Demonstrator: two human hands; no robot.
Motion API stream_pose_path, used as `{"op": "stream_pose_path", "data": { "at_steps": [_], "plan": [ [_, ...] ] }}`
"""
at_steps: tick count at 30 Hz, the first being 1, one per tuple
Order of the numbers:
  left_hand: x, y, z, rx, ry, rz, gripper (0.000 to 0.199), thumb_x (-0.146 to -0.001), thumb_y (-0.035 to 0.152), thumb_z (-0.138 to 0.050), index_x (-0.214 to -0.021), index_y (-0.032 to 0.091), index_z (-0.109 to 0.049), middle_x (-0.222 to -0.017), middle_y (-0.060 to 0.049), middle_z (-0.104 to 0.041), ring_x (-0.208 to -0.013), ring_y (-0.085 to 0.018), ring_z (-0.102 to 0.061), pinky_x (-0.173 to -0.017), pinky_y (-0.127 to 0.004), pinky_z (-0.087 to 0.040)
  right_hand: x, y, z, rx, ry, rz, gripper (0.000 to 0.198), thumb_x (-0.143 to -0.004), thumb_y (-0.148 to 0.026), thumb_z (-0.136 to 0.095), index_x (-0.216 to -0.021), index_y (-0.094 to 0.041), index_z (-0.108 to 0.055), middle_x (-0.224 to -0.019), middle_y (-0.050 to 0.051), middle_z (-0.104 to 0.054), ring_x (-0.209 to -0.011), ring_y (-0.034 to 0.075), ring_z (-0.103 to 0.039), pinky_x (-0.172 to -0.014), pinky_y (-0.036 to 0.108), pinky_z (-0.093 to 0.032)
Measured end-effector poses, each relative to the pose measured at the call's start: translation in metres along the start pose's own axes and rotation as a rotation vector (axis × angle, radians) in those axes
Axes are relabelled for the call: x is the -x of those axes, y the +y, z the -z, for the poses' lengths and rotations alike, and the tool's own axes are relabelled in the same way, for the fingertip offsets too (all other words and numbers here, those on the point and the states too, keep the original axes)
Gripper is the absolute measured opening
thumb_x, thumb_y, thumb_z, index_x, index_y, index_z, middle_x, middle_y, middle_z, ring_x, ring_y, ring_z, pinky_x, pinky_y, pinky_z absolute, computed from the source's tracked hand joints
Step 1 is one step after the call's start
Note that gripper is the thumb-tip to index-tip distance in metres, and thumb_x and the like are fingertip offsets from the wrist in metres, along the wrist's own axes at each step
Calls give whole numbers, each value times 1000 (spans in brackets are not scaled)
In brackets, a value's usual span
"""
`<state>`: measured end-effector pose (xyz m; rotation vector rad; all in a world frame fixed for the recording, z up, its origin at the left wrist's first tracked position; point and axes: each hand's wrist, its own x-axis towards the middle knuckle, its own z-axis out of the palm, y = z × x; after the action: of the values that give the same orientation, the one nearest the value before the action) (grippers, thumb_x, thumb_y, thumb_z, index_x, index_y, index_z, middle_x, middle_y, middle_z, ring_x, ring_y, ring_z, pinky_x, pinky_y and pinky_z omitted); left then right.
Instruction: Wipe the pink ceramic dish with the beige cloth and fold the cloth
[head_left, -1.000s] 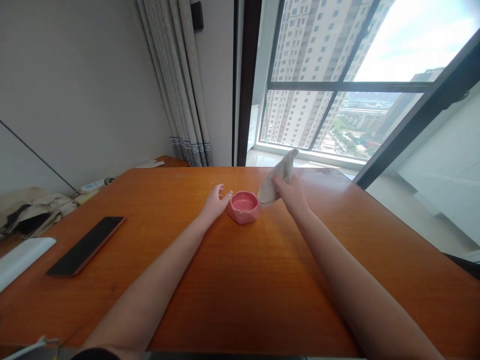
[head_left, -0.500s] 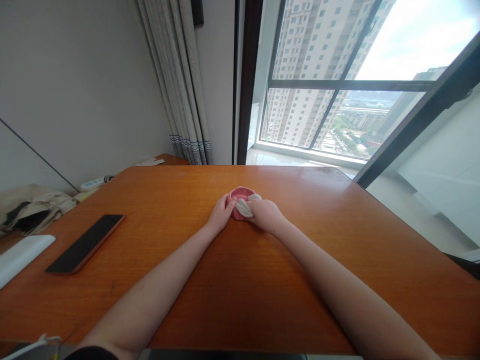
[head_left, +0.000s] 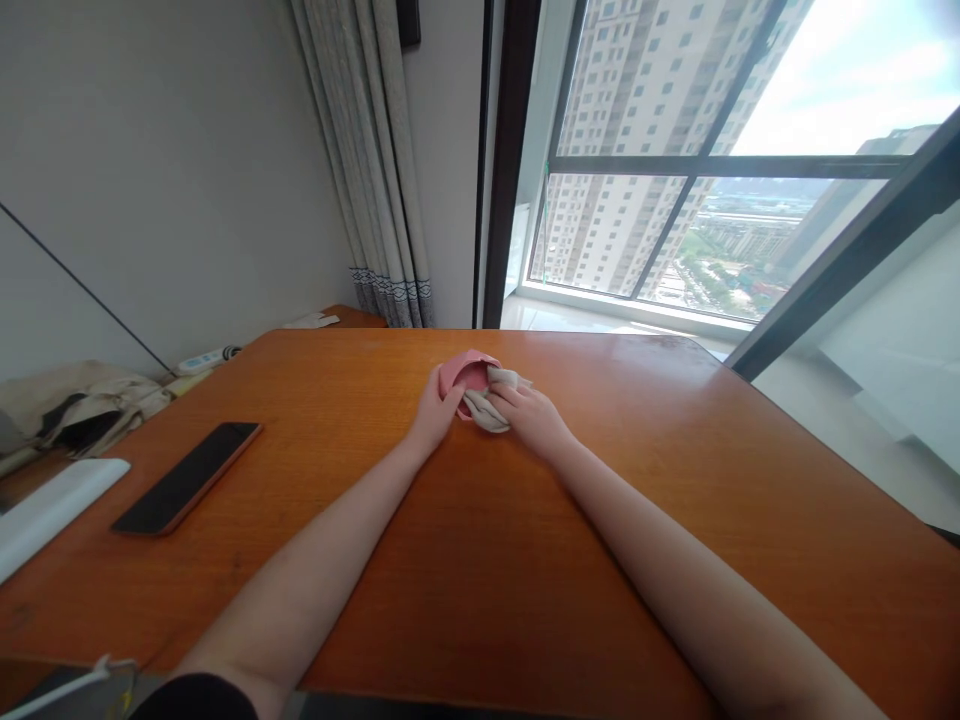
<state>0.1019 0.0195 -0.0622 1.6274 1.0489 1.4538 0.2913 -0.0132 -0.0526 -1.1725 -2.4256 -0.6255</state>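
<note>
Head: cloth (head_left: pixel 486 412) against pink bowl (head_left: pixel 471 370) (tilted)

On the brown wooden table (head_left: pixel 465 580) before me, a phone (head_left: pixel 187 478) lies slantwise to my left, with a white object (head_left: pixel 64 508) near it, partly out of view.

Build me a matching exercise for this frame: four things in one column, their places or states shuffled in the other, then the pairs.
1. pink dish
2. pale cloth
3. dark phone
4. grey curtain

A. hanging left of the window
B. held in the right hand
C. lying flat on the table
D. tilted, gripped by the left hand

Pairs: 1-D; 2-B; 3-C; 4-A
</note>
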Motion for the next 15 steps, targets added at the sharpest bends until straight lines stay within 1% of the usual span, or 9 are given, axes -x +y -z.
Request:
{"op": "stream_pose_path", "data": {
  "at_steps": [3, 5, 6, 8, 9, 10, 12, 14, 15],
  "plan": [
    [10, 3, -13, 39, 99, 20, 46, -84, 37, -53, -125, 20, -42, -133, -10, -46, -125, -21, -43, -107, -36, -32, 0, -4, -1, 18, 17, -48, 26, -94, -17, -39, -92, -18, -65, -103, 7, -64, -81, 16, -53, -68, 27, -39],
    [17, 3, -22, 57, 177, -26, 58, -83, 36, -55, -133, 22, -31, -144, -10, -33, -134, -20, -33, -111, -34, -27, 0, -14, -1, -3, 43, -82, 24, -93, -15, -41, -93, -18, -65, -101, 8, -63, -81, 17, -52, -68, 27, -39],
    [19, 3, -23, 59, 196, -59, 60, -82, 34, -56, -135, 22, -29, -146, -10, -31, -135, -20, -31, -112, -34, -25, 0, -19, -1, -18, 60, -102, 24, -92, -15, -41, -95, -18, -64, -102, 8, -63, -82, 17, -51, -68, 27, -40],
    [17, 1, -20, 44, 205, -100, 56, -83, 29, -53, -134, 21, -32, -144, -10, -35, -134, -19, -33, -112, -34, -25, -1, -24, 0, -48, 72, -99, 23, -92, -14, -42, -100, -17, -63, -103, 9, -62, -81, 17, -50, -70, 27, -41],
    [15, 0, -15, 27, 196, -100, 51, -83, 27, -50, -132, 20, -36, -142, -10, -39, -133, -19, -36, -112, -35, -26, -2, -23, 1, -58, 62, -62, 23, -92, -14, -42, -101, -17, -63, -103, 8, -62, -80, 16, -50, -70, 27, -41],
    [11, -2, -10, -3, 166, -96, 48, -83, 24, -49, -130, 19, -40, -139, -10, -42, -131, -20, -38, -112, -36, -27, -2, -19, 1, -61, 43, -10, 24, -92, -14, -41, -103, -18, -62, -103, 8, -62, -80, 16, -50, -71, 27, -41],
    [3, -3, 2, -87, 43, -111, 46, -80, 20, -50, -126, 18, -46, -135, -10, -47, -128, -21, -42, -112, -38, -27, -1, -8, 2, -52, -1, 88, 23, -94, -16, -41, -104, -19, -61, -107, 7, -62, -83, 16, -51, -73, 27, -41],
    [-1, -3, 8, -155, -107, -149, 48, -78, 19, -53, -125, 18, -48, -134, -9, -50, -127, -22, -43, -112, -40, -27, 2, 5, 2, -25, -25, 116, 22, -94, -19, -41, -100, -20, -62, -112, 8, -60, -88, 17, -51, -75, 28, -41],
    [-1, -3, 7, -165, -147, -161, 49, -77, 20, -55, -125, 19, -48, -134, -9, -50, -127, -23, -43, -112, -40, -27, 3, 10, 2, -11, -27, 105, 21, -94, -19, -41, -97, -19, -62, -114, 8, -60, -89, 17, -51, -75, 29, -41]
  ]
}}
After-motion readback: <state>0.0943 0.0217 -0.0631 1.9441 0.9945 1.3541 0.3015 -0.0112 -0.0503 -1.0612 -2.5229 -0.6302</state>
